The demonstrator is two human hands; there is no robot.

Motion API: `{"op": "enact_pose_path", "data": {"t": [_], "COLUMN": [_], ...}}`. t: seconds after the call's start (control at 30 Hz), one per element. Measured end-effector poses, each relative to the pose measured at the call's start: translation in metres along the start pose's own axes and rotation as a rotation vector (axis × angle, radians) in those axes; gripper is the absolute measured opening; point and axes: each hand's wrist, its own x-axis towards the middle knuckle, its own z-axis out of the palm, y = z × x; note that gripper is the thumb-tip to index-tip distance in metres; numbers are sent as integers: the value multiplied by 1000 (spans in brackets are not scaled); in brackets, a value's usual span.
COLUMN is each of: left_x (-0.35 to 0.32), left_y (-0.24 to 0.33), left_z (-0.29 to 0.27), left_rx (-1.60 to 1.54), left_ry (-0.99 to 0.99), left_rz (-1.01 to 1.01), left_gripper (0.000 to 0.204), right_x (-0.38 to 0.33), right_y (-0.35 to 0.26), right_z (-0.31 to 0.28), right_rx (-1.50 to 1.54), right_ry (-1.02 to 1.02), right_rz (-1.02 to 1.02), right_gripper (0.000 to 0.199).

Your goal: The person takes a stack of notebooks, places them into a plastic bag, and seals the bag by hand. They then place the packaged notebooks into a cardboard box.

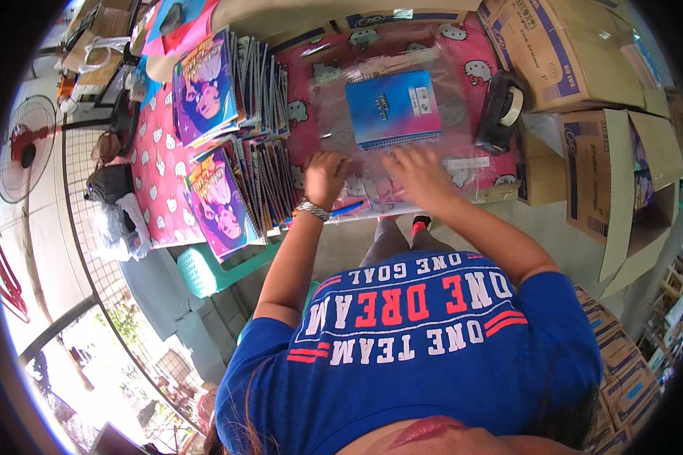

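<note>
Both hands down flat on a clear plastic sleeve [391, 163] at the near edge of the pink patterned table [463, 53]. Left hand [326, 176] half curled, knuckles up, pressing the plastic; right hand [416, 173] spread, fingers fanned — neither pinching. Inside the sleeve, just beyond the fingertips, 1 blue spiral notebook [393, 108]. Left of it, 2 stacks of notebooks [235, 144]; right, a tape dispenser [501, 110] — beside cardboard boxes [584, 98].

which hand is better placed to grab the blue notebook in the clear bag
Right, probably. The right hand lies flat on the clear bag just below the blue notebook; the left hand sits farther off, left.
</note>
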Motion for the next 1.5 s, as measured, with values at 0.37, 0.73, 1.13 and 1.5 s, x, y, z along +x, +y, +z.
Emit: {"op": "enact_pose_path", "data": {"t": [0.37, 0.73, 1.13, 1.5], "left_x": [26, 11, 47, 186], "left_y": [16, 48, 48, 0], "left_z": [78, 123, 104, 61], "left_rx": [84, 496, 174, 803], "left_ry": [-27, -477, -378, -484], "left_rz": [173, 129, 22, -33], "left_gripper": [57, 74, 53, 42], "right_x": [73, 200, 218, 92], "right_y": [251, 203, 169, 87], "right_z": [19, 112, 99, 71], "right_rx": [873, 191, -158, -200], "right_ry": [-776, -77, 38, 99], "right_rz": [689, 391, 85, 85], "right_gripper": [14, 29, 20, 43]}}
